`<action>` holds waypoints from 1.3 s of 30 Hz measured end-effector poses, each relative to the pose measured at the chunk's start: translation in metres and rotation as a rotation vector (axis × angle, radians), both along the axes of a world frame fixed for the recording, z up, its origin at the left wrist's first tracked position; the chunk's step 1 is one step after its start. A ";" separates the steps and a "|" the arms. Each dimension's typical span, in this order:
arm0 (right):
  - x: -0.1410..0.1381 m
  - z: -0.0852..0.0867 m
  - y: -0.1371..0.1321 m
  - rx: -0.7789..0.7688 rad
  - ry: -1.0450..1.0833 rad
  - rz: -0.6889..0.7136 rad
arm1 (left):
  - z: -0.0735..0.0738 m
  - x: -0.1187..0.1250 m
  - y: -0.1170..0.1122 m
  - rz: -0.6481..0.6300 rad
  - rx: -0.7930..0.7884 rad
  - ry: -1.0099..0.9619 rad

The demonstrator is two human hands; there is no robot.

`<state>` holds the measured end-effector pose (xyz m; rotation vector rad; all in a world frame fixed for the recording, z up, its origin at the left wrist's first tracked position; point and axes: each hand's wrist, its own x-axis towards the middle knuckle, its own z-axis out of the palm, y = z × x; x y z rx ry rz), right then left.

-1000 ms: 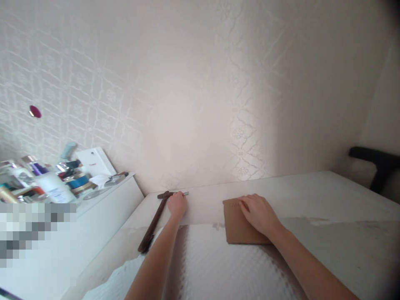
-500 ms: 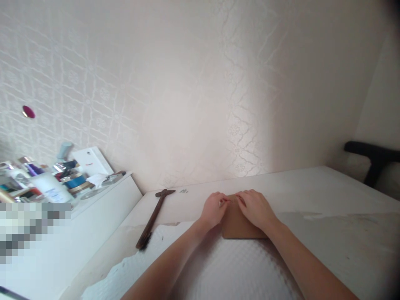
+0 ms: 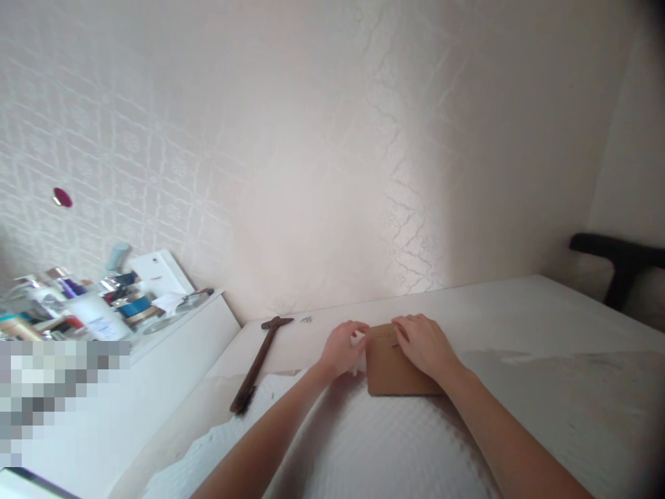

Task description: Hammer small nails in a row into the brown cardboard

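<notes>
A flat brown board (image 3: 397, 374), apparently wood or cardboard, lies on the white quilted cloth in front of me. My right hand (image 3: 423, 343) rests over its upper right part, fingers closed at the top edge. A tiny thin metal piece (image 3: 395, 345), perhaps a nail, shows by my right thumb; whether it is gripped or lies on the board is unclear. Small marks run along the board's top. My left hand (image 3: 343, 346) is at the board's left edge, with thumb and fingers curved and apart. Left of it lies a hammer (image 3: 260, 364), its head toward the wall.
A small heap of metal bits (image 3: 306, 319), probably nails, lies near the hammer head. White cloth (image 3: 384, 443) covers the near table (image 3: 499, 312). On the left, a white cabinet (image 3: 181, 360) carries bottles and a white box (image 3: 162, 274). A black armrest (image 3: 618, 253) stands at right.
My left hand has moved left, away from the right hand, and its fingers have parted. More of the board's top now shows. The view has shifted slightly.
</notes>
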<state>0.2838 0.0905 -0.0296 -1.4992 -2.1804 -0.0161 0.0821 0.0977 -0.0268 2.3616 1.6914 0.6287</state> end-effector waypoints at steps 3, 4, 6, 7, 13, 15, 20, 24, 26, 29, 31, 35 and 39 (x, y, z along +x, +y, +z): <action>0.002 -0.002 0.001 -0.015 0.009 -0.015 | 0.007 -0.044 0.000 0.287 0.035 0.167; 0.002 -0.003 0.002 -0.016 0.013 -0.018 | 0.011 -0.061 -0.003 0.388 0.053 0.237; 0.002 -0.005 0.003 -0.012 0.017 -0.018 | 0.017 -0.096 -0.010 0.581 0.052 0.372; 0.002 -0.006 0.004 -0.008 0.019 -0.017 | 0.020 -0.112 -0.015 0.672 0.025 0.421; 0.002 -0.010 0.003 0.028 0.073 -0.009 | 0.022 -0.168 -0.045 0.893 -0.218 0.554; 0.003 -0.012 0.001 0.037 0.082 -0.005 | 0.022 -0.168 -0.048 0.868 -0.202 0.563; 0.003 -0.013 -0.005 0.056 0.090 0.014 | 0.031 -0.162 -0.047 0.866 -0.217 0.470; -0.004 -0.010 -0.017 0.088 0.131 0.048 | 0.041 -0.163 -0.050 0.824 -0.245 0.400; -0.011 -0.005 -0.028 0.098 0.155 0.094 | 0.044 -0.160 -0.055 0.802 -0.265 0.338; -0.024 0.006 -0.051 0.055 0.168 0.164 | 0.048 -0.144 -0.065 0.764 -0.266 0.213; -0.034 0.015 -0.065 -0.028 0.196 0.156 | 0.051 -0.125 -0.074 0.714 -0.219 0.156; -0.055 0.029 -0.080 -0.180 0.322 0.108 | 0.061 -0.069 -0.096 0.570 -0.129 0.051; -0.061 0.034 -0.075 -0.220 0.409 0.056 | 0.067 -0.004 -0.116 0.399 -0.124 -0.123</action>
